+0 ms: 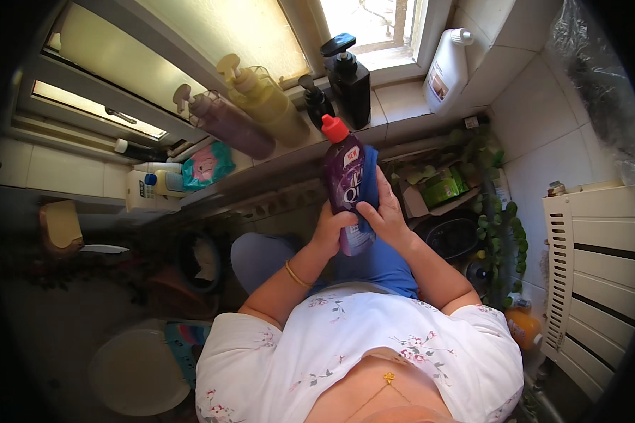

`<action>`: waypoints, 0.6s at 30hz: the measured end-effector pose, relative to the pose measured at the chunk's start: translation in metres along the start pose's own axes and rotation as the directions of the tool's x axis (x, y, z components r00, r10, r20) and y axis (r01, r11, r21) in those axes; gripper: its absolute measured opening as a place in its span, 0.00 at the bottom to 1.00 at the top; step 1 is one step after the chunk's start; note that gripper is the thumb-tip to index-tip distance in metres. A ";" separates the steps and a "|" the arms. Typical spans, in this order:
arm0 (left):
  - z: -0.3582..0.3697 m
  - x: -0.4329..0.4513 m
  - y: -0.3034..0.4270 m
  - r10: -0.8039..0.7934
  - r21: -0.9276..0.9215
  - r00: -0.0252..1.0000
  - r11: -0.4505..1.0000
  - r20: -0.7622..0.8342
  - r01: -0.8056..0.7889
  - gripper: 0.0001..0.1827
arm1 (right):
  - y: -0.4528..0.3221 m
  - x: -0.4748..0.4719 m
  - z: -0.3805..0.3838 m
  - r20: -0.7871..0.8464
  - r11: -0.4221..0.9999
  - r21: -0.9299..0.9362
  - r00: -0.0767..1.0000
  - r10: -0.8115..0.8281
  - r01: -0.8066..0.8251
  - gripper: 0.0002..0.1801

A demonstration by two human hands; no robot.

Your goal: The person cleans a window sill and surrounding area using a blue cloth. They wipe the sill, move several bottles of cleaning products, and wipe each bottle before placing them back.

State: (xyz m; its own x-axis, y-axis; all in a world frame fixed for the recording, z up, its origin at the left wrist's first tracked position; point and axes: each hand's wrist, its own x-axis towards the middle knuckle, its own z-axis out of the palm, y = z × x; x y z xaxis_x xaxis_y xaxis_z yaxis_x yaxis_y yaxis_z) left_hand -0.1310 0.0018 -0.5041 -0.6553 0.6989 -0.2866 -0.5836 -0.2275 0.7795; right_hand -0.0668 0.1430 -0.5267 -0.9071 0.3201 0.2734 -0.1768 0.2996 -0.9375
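A purple plastic bottle (340, 177) with a red cap is held in front of me, slightly tilted, and its label bears writing. My left hand (328, 228) grips its lower side, the thumb across the label. With my right hand (389, 214) I press a blue cloth (369, 174) along the bottle's right side. Beyond the cap, a large black pump bottle (349, 84) and a small black pump bottle (316, 103) stand on the tiled windowsill (402, 103). Left of them are a yellow pump bottle (267, 106) and a purple pump bottle (233, 124).
A white jug (446, 71) stands at the sill's right end, and a teal wipes packet (209, 165) lies at its left. Trailing plants (513, 227), a cardboard box (413, 198) and a white radiator (598, 275) are on the right. A pale round basin (137, 370) sits lower left.
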 end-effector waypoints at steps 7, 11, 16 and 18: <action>0.004 0.010 -0.003 0.227 -0.093 0.970 0.971 0.083 -0.219 0.32 | 0.012 -0.016 0.010 0.076 0.682 0.708 0.979 0.189 -0.186 0.35; 0.004 0.007 0.019 0.088 -0.061 0.971 0.995 0.224 -0.076 0.29 | 0.009 -0.015 0.005 0.051 0.828 0.540 0.988 0.149 -0.153 0.23; -0.002 0.005 0.014 0.140 0.083 0.965 0.983 0.221 -0.161 0.28 | 0.000 0.002 -0.006 -0.284 0.999 -0.047 0.959 0.013 -0.027 0.20; 0.002 0.003 0.014 0.242 0.145 0.961 0.954 0.134 -0.260 0.26 | -0.007 0.009 -0.019 -0.344 0.994 -0.045 0.935 0.081 -0.103 0.22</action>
State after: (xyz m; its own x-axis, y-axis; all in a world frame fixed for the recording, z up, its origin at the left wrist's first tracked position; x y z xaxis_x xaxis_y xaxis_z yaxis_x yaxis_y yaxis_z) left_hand -0.1400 0.0020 -0.4923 -0.7067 0.7074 -0.0124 -0.3167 -0.3006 0.8996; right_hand -0.0661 0.1610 -0.5138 -0.7314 0.6330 0.2537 -0.0657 0.3049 -0.9501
